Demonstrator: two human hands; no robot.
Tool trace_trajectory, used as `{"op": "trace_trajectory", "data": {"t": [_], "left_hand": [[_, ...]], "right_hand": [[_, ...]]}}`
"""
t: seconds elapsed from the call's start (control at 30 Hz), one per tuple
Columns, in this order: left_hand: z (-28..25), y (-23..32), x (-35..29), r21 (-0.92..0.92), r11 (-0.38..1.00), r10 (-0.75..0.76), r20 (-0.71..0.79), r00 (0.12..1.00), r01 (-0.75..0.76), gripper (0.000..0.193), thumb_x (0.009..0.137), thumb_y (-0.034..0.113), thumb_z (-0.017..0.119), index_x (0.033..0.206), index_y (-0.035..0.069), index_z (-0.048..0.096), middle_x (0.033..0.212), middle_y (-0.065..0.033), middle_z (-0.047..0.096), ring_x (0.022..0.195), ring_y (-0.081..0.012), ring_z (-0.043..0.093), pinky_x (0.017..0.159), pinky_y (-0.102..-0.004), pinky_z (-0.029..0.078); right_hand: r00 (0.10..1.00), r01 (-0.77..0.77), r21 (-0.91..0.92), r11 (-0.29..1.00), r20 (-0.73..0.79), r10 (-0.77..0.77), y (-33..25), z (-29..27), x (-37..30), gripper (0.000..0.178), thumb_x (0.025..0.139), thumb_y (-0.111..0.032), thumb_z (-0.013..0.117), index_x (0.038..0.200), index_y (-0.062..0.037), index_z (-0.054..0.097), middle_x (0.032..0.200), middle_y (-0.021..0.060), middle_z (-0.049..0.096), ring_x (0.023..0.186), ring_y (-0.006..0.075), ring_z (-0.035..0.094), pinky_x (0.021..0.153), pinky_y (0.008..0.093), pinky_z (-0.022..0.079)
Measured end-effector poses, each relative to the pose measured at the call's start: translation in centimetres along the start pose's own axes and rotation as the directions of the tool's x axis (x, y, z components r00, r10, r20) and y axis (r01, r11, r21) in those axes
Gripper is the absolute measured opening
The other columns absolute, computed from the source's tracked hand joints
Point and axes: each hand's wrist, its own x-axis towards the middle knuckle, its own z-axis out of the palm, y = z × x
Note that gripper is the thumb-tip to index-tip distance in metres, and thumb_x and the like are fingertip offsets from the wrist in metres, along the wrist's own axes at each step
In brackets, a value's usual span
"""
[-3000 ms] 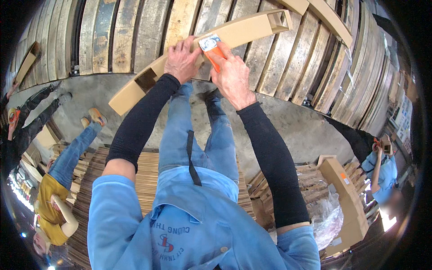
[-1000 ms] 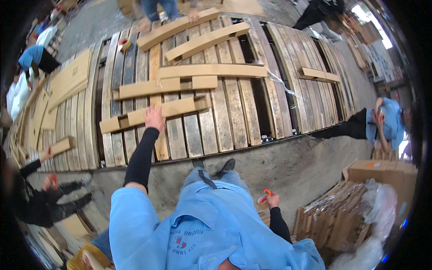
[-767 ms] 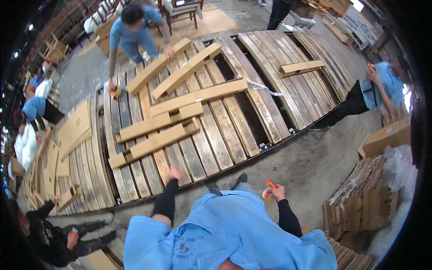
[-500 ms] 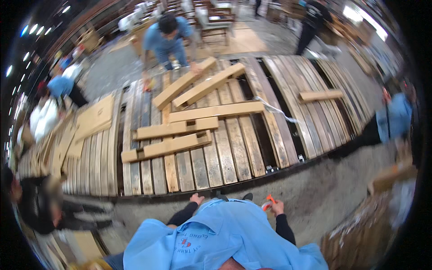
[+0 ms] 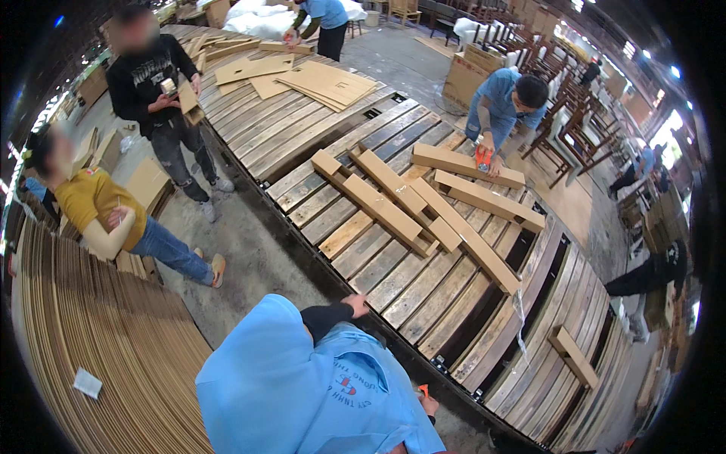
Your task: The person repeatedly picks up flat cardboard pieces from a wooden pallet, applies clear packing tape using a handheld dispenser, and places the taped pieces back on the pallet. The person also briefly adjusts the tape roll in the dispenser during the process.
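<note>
My left hand [image 5: 355, 305] rests at the near edge of the slatted wooden table [image 5: 370, 284], its fingers stretched out and holding nothing. Lower down, beside my body, my right hand [image 5: 429, 405] is closed on an orange tape dispenser [image 5: 423, 390], mostly hidden by my shirt. Several long, narrow cardboard boxes lie on the slats ahead; the closest to my left hand is a box with a gap along its side [image 5: 378, 208]. Beyond it a long box [image 5: 469, 238] slants to the right. Across the table, a co-worker presses a red-orange tape dispenser [image 5: 484, 157] onto another box [image 5: 446, 160].
Flat cardboard sheets [image 5: 325, 82] lie on the table's far left part. A short box [image 5: 573, 356] and a plastic strip [image 5: 520, 325] are at the right. Two people stand on the left, near a tall cardboard stack [image 5: 98, 333]. Chairs [image 5: 563, 144] stand at the back right.
My view has swung to the left, bringing the cardboard stack and two standing people into sight. The co-worker opposite has brought a tape dispenser onto a box. My right hand is now partly hidden.
</note>
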Motion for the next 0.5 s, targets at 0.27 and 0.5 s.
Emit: {"op": "trace_trajectory", "data": {"t": [0.27, 0.5], "left_hand": [[3.4, -1.7, -1.9, -0.058, 0.997, -0.045, -0.016, 0.999, 0.044, 0.067, 0.083, 0.038, 0.07, 0.143, 0.011, 0.055, 0.134, -0.0208, 0.062, 0.123, -0.0389, 0.06, 0.101, -0.0485, 0.051], [4.9, -1.6, -3.8, -0.065, 0.993, -0.103, -0.098, 0.99, 0.097, 0.059, 0.083, 0.036, 0.07, 0.135, 0.011, 0.06, 0.128, -0.0195, 0.066, 0.12, -0.0391, 0.062, 0.099, -0.0495, 0.052]], "right_hand": [[0.989, 0.127, -0.262, 0.957, 0.104, -0.103, -8.6, 1.4, -2.0, 0.013, 0.075, 0.004, 0.068, 0.088, 0.0043, 0.067, 0.076, 0.0053, 0.063, 0.064, 0.0157, 0.057, 0.057, 0.0363, 0.045], [0.961, 0.185, -0.437, 0.88, 0.268, -0.069, -8.6, 1.3, -3.3, 0.016, 0.077, 0.0, 0.072, 0.091, 0.0059, 0.07, 0.072, 0.0048, 0.064, 0.061, 0.0157, 0.057, 0.055, 0.0368, 0.045]]}}
